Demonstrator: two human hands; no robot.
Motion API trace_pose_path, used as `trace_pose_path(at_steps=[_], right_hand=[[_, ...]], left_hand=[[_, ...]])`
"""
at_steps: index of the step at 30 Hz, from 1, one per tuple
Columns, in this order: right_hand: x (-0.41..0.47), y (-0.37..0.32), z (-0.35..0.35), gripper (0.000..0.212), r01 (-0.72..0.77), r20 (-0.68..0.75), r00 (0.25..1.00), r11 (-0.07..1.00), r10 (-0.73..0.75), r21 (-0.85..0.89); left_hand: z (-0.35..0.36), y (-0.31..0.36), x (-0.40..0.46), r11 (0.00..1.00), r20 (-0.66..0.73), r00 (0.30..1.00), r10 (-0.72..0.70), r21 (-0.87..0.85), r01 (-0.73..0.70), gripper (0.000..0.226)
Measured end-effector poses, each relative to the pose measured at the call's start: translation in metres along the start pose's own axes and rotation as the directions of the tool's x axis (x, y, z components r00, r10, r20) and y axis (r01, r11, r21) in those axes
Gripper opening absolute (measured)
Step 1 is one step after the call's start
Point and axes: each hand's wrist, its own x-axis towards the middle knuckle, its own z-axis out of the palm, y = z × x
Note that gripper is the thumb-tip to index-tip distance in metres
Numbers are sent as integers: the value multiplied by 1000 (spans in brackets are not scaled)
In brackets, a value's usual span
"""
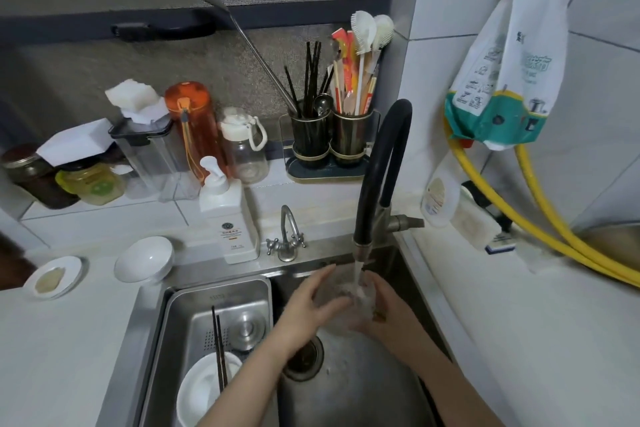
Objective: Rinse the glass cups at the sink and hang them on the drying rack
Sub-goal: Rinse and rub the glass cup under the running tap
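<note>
A clear glass cup (341, 305) is held over the steel sink (356, 388) under the running stream from the black-hosed faucet (372, 177). My left hand (311, 302) wraps the cup's left side, and my right hand (384, 308) grips its right side. Water pours onto the cup's rim between both hands. The cup is transparent and partly hidden by my fingers. No drying rack shows in view.
A steel basket (221, 295) in the sink's left half holds a white bowl (204, 388), dark chopsticks and a metal lid. A soap pump bottle (230, 218), a small tap, white bowls (145, 258), bottles and a utensil holder (329, 139) line the back. Yellow hoses (554, 225) run right.
</note>
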Motion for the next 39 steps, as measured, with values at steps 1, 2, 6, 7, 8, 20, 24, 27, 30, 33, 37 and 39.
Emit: trace_pose_path(at_steps=[1,2,6,7,8,20,24,27,30,33,37,39], right_hand=[[2,-1,4,64,-6,24,1000,1000,5,27],[5,-1,6,64,-23,27,999,999,22,43],[5,1,0,58,-70,-44,996,994,73,82],[2,3,0,59,-68,-40,997,994,71,80],[-1,4,1,60,-71,-27,997,995,73,70],[3,-8,7,38,-92,-67,993,993,96,72],[13,-16,7,37,-135,-78,987,985,143,104],[4,-2,4,37,-155,-109,980,984,165,90],[0,0,13,33,-172,-77,981,981,179,88],[2,-7,17,31,-177,-111,976,980,187,92],[4,-3,8,51,-226,-200,947,964,251,139],[7,1,7,53,-308,-199,920,937,338,168]], left_hand=[[-3,-1,0,1000,-12,1000,-10,-10,10,65],[-5,-1,1,1000,-24,999,-25,-17,25,67],[7,6,8,999,-45,998,-36,-19,36,63],[9,5,7,999,-40,998,-38,-15,38,63],[9,2,6,999,-42,998,-41,-18,40,62],[13,9,0,973,-94,985,-146,-192,126,54],[17,9,4,969,-130,978,-164,-209,135,52],[25,5,-3,965,-89,982,-165,-221,143,46],[16,-1,-12,954,-89,980,-180,-258,152,48],[14,0,-9,957,-88,979,-182,-246,155,52],[26,13,6,974,-45,984,-173,-154,165,58],[31,16,13,978,-60,981,-186,-104,179,72]])
